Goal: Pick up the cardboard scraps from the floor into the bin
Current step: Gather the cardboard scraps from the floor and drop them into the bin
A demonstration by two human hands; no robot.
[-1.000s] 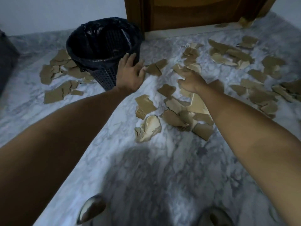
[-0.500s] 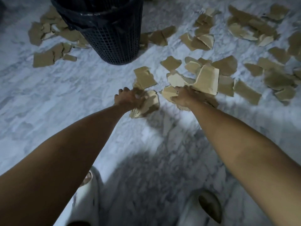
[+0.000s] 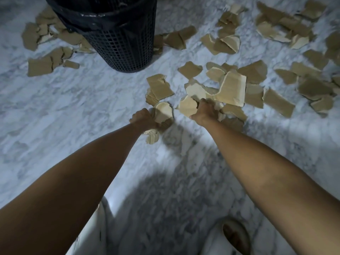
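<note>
Brown cardboard scraps [image 3: 253,71] lie scattered over a white-and-grey marble floor [image 3: 73,111], in loose groups on both sides of the bin [image 3: 121,43] and in a dense patch in front of the hands. The bin (dark mesh plastic, lined with a black bag [image 3: 103,17]) stands upright at top centre, with scraps touching its base on the left and right. The left hand [image 3: 144,119] reaches down to the floor, its fingers curled round a pale, curved scrap [image 3: 162,112]; a further torn piece [image 3: 151,138] shows just below the wrist, though whether it is held or lies loose cannot be told. The right hand [image 3: 207,110] is just beside the left, its fingers closed on a bunch of pale pieces [image 3: 187,106] at the near edge of the dense patch. A large pale sheet [image 3: 232,89] lies just beyond the right hand, overlapping its neighbours. Both forearms extend from the bottom corners. Two light slippers [image 3: 231,238] are visible at the bottom edge, well apart from the scraps.
</note>
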